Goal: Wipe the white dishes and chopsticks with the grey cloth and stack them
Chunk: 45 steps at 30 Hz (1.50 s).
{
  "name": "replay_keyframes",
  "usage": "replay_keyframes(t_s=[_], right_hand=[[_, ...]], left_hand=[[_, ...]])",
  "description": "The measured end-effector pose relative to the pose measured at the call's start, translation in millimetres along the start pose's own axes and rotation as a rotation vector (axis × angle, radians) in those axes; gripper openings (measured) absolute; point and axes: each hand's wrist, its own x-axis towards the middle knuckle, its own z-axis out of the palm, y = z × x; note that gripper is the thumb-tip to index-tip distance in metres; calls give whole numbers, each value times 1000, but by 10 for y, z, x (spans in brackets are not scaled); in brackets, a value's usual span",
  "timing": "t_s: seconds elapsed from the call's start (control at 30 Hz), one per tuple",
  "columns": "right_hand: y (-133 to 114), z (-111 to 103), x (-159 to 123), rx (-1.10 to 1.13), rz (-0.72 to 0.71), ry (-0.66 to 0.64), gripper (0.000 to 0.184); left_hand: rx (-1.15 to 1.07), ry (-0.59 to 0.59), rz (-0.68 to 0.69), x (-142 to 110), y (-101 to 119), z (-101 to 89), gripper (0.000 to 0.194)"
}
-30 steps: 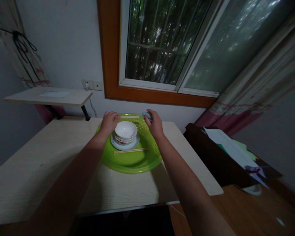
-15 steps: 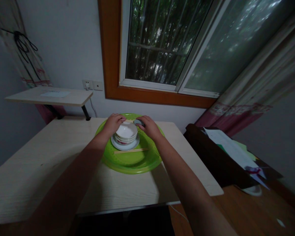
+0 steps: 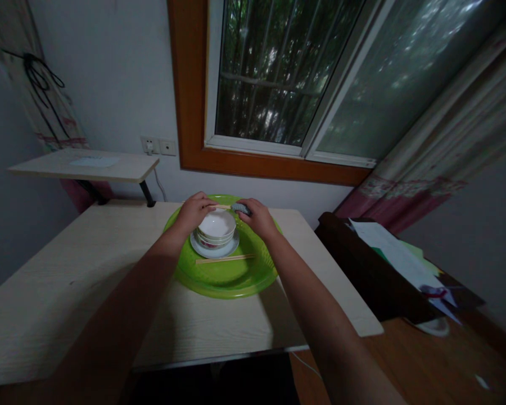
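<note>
My left hand (image 3: pixel 197 211) is closed on one end of light wooden chopsticks (image 3: pixel 222 206), held level above the bowls. In my right hand (image 3: pixel 257 216) is a grey scrubbing cloth (image 3: pixel 240 208), pinched around the chopsticks' other end. Below them, a stack of white bowls (image 3: pixel 217 225) rests on a white plate (image 3: pixel 231 248) inside a round green basin (image 3: pixel 227 287). More chopsticks (image 3: pixel 225 259) lie on the basin floor in front of the plate. How many chopsticks are in my hands I cannot tell.
The basin stands on a pale wooden table (image 3: pixel 88 281). A small raised shelf (image 3: pixel 130 170) with a paper on it is at the back left. To the right, a dark brown piece of furniture (image 3: pixel 354 270) carries papers (image 3: pixel 388 247). A window (image 3: pixel 287 84) is behind.
My right hand with the cloth has shifted slightly right along the chopsticks, away from my left hand. The bowls, plate and basin have stayed put.
</note>
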Motion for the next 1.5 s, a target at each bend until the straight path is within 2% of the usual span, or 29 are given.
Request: replay_keyframes(t_s=[0.47,0.67,0.9,1.13,1.37,1.5], right_hand=[[22,-7,2,10,71,63,31],[118,-46,-4,3,229,226,30],[53,-75,11,2,182,277,26],[-39,-79,17,-80,31,203,27],[-15,-16,6,-164,17,106,34],[0,-24,16,-105,42,156,35]], left_hand=[[144,77,-5,21,-130,6,25],[197,149,-57,22,-226,-29,26],[245,90,-44,15,-185,-12,27],[301,3,24,10,-93,13,27],[274,-71,100,-2,-28,34,25],[230,-135,162,-10,17,41,24]])
